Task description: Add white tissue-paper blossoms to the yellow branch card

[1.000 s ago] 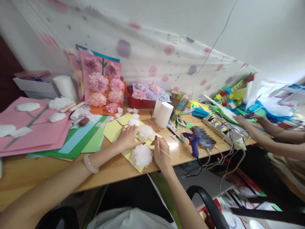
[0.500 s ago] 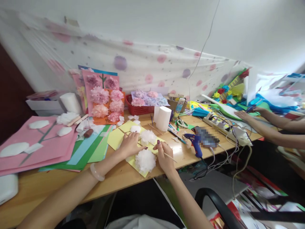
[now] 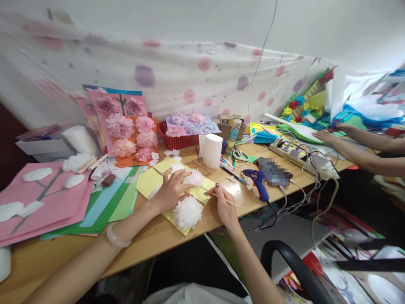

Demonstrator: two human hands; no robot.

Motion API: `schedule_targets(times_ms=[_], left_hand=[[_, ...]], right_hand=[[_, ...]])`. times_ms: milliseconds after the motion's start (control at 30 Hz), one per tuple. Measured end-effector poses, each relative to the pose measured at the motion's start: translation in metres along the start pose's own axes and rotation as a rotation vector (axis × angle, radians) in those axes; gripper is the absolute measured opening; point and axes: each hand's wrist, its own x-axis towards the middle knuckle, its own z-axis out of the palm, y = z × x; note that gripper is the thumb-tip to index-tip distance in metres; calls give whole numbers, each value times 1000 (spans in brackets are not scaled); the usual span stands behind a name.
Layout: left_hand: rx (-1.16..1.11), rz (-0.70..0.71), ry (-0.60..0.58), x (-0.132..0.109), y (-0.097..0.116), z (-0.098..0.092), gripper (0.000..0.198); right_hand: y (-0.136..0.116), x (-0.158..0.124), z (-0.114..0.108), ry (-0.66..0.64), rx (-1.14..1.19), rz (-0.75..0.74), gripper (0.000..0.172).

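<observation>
A sheet of yellow paper (image 3: 147,182) lies near the table's front edge, bearing fluffy white paper flowers. My left hand (image 3: 171,190) rests over the sheet with its fingers spread, partly covering the flowers at the back. One full white flower (image 3: 187,212) shows just in front of that hand, and another white flower (image 3: 194,177) sits behind its fingertips. To the right, my right hand (image 3: 225,205) pinches a thin wooden stick (image 3: 234,204) at the sheet's right edge. The stick's other end is hidden by the fingers.
Right of my hands lie a blue glue gun (image 3: 257,184), a phone (image 3: 274,171) and a power strip (image 3: 303,160) with tangled cables. A white paper roll (image 3: 212,150) stands behind. Pink sheets (image 3: 63,202) lie left. A co-worker's hands (image 3: 325,134) are at the far right.
My left hand has turned and spread its fingers across the yellow sheet. My right hand keeps the stick and sits slightly farther from the flowers. The camera view has shifted.
</observation>
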Motion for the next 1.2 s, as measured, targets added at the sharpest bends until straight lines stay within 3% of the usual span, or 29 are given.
schedule_targets(times_ms=[400,667,733,833,967,1067,1200], left_hand=[[55,-102,-44,-1,4,-2,18],[4,-183,132,-13,-17,-19,19],[-13,-194,85,-23,-23,-22,23],[-81,-246,-87,-37,-29,-22,27],[-190,-251,-298,-45,-34,-19,48],[-188,-259,-329,-46,-36,-18,58],[-171,-262,-323,-47,-36,-17,58]], right_hand=[[-2,-3,4,112,-51,-4,51],[-6,3,-19,147,64,-33,51],[-8,8,-29,136,57,-47,52],[-14,9,-41,81,-15,-71,44],[-27,-2,-46,-61,-35,-136,37],[-33,-6,-38,-124,-53,-189,44],[-30,4,-25,-77,-47,-85,38]])
